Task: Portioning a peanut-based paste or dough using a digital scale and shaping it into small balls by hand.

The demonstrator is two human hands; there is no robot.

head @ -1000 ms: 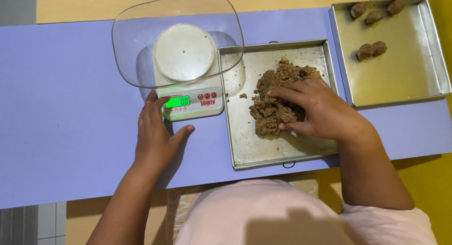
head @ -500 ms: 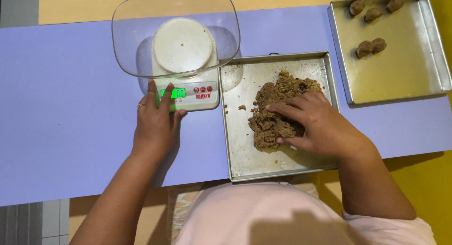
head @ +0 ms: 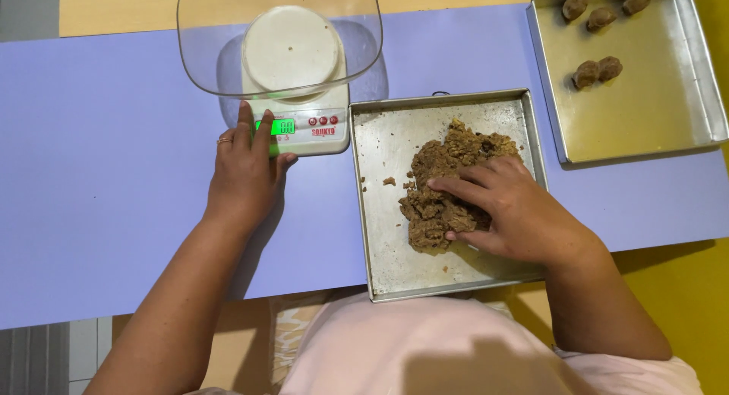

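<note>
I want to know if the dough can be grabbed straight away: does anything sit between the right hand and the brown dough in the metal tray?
Nothing visible does. The right hand already rests on the brown dough in the metal tray, fingers spread over the mound.

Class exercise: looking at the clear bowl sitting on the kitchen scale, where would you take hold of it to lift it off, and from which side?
Grip the clear bowl by its flared rim at the left edge, from the side. The rim overhangs the white scale there with nothing beside it; the left hand rests at the scale's front.
</note>
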